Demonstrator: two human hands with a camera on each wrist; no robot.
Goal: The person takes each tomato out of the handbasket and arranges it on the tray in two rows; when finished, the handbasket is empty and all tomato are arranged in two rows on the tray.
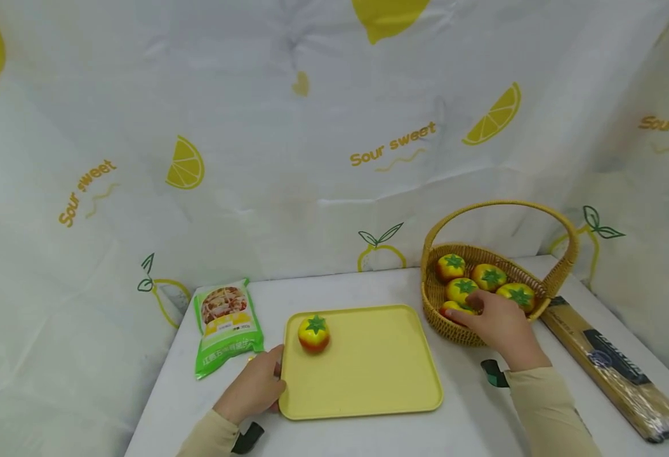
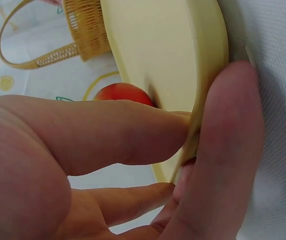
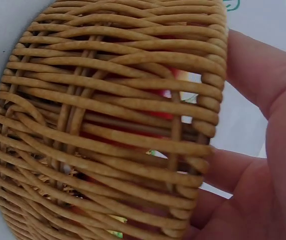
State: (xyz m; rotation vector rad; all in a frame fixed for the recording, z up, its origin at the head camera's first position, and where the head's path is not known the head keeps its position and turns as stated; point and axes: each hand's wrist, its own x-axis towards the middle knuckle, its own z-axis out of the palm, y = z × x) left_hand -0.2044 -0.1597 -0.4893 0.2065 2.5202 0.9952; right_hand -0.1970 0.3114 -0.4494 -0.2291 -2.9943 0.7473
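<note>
In the head view my left hand (image 1: 256,385) grips the left rim of a yellow tray (image 1: 369,374). The left wrist view shows fingers on both sides of that rim. One red-and-yellow tomato (image 1: 314,334) with a green leafy top sits near the tray's upper left corner. My right hand (image 1: 503,325) reaches over the front rim of a wicker basket (image 1: 454,332), its thumb and fingers around the front tomato (image 1: 454,306). Several similar tomatoes (image 1: 489,277) lie behind it. In the right wrist view the basket wall (image 3: 107,115) hides the fingertips.
A green food packet (image 1: 228,327) lies left of the tray. On the right is a long brown-gold package (image 1: 614,368), its upper end beside the basket. The basket's tall handle (image 1: 500,204) arches over the fruit. A lemon-print cloth (image 1: 289,158) hangs behind the table.
</note>
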